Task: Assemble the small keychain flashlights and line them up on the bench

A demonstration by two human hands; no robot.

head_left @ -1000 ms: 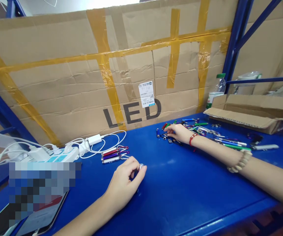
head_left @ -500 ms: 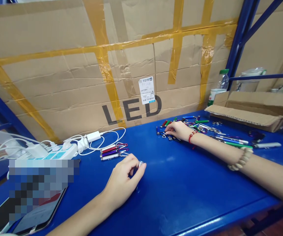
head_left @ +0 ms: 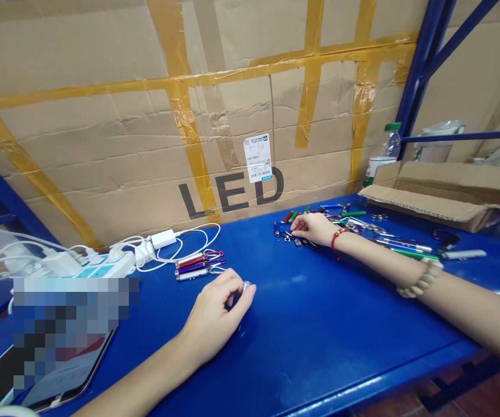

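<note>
Evidently, going by the head view, the work is somewhere partway. On the blue surface (head_left: 302, 336), left of its middle and toward the far edge, a neat row of slim tubes (head_left: 192, 275) lies side by side in silver, red and purple, with clips at the right-hand ends; these look dealt with. Judging by the loose pile (head_left: 365, 226) strewn along the far edge toward the far right corner, plenty is left: green, blue and silver tubes, clips and small metal bits lie there in no order.

The left hand (head_left: 219, 307), just nearer the front edge than the row, has thumb and fingers closed on a silvery piece (head_left: 246, 285). Only a small, shiny, rounded part shows past the fingers; its full shape is hidden. The right hand (head_left: 313, 229), well apart from the left, bends over the pile's left end, fingertips drawn together beside small dark and silvery parts; whether they grip one, I cannot tell.
</note>
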